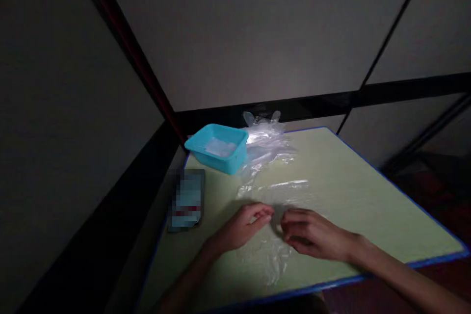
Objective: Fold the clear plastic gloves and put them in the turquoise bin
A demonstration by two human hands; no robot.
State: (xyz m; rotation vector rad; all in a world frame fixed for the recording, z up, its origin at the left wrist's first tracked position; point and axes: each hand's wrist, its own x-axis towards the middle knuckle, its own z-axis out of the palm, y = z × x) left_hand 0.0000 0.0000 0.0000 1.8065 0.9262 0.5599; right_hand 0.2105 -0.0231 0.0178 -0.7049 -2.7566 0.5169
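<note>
A thin clear plastic piece (275,260) lies flat and crinkled on the table in front of me; whether it is a bag or a glove I cannot tell. My left hand (245,225) is at its left side, thumb and fingers drawn together over the film. Close by on the right, my right hand (312,233) has its fingers curled down onto the plastic. A small gap parts the two hands. The film at the fingertips is almost invisible, so the exact grip is hard to see.
Behind the hands rests a crumpled pile of clear plastic (267,144). Beside it a turquoise basket (235,157) holds whitish, translucent material. A pixelated phone-like object (189,201) lies at the left edge of the blue-edged table (349,196). Panelled walls (257,34) stand close behind and left.
</note>
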